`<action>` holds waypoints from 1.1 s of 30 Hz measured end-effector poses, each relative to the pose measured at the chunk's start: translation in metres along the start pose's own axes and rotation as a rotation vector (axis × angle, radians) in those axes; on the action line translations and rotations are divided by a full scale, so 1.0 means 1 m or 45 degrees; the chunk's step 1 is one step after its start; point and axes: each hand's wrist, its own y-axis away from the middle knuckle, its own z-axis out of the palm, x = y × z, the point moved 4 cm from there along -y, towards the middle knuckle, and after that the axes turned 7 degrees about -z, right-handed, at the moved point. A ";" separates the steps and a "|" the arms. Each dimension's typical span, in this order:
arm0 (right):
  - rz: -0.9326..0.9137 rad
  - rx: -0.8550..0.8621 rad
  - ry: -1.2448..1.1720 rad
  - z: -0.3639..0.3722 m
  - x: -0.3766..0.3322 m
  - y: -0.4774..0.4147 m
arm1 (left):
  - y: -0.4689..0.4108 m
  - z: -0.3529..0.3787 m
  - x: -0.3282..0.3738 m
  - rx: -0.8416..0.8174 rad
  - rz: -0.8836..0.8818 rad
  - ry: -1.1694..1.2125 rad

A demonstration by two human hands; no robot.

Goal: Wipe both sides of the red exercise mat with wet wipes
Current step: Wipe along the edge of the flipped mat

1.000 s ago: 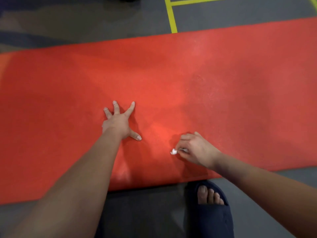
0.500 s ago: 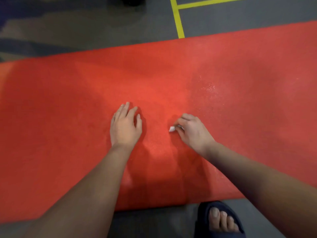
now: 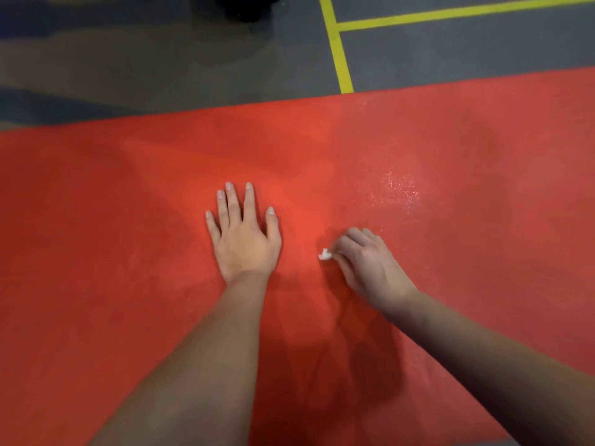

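Floor point(image 3: 467, 56) beyond red mat point(image 3: 467, 300) shows yellow lines point(image 3: 342, 56), dark object point(image 3: 248, 8).

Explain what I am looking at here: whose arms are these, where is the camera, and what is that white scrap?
There is no machine here. A person wears one camera on the head, looking down at their own two bare arms. A red exercise mat lies flat on a grey floor marked with yellow tape lines. The left hand rests flat on the mat, fingers straight. The right hand pinches a small crumpled wet wipe against the mat. A glistening patch beyond the right hand looks damp.
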 end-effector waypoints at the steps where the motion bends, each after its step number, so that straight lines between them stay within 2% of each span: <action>1: -0.037 -0.034 -0.017 -0.001 -0.003 0.005 | 0.000 0.000 0.001 0.018 -0.007 -0.009; 4: -0.131 -0.048 0.046 -0.008 0.000 -0.015 | -0.002 0.000 0.002 0.025 -0.036 -0.017; 9: 0.054 0.227 0.101 -0.008 0.020 -0.092 | -0.004 0.000 0.004 0.012 -0.020 -0.051; 13: 0.024 0.192 0.040 -0.010 0.017 -0.081 | -0.004 0.002 0.004 0.017 -0.005 -0.081; 15: -0.063 0.152 0.061 -0.014 0.014 -0.081 | -0.006 0.003 0.003 0.024 -0.011 -0.091; 17: -0.122 0.163 0.126 -0.018 0.025 -0.109 | -0.006 0.003 0.004 0.021 -0.013 -0.101; 22: -0.025 0.206 0.184 -0.029 0.061 -0.197 | -0.007 0.003 0.004 0.002 -0.011 -0.132; 28: -0.117 0.135 0.186 -0.027 0.043 -0.158 | -0.006 0.003 0.005 0.009 -0.008 -0.138; 30: -0.111 0.137 0.223 -0.029 0.052 -0.186 | -0.007 0.002 0.006 0.010 -0.011 -0.148; 33: 0.024 0.237 0.260 -0.040 0.077 -0.255 | -0.006 0.002 0.007 -0.002 0.006 -0.156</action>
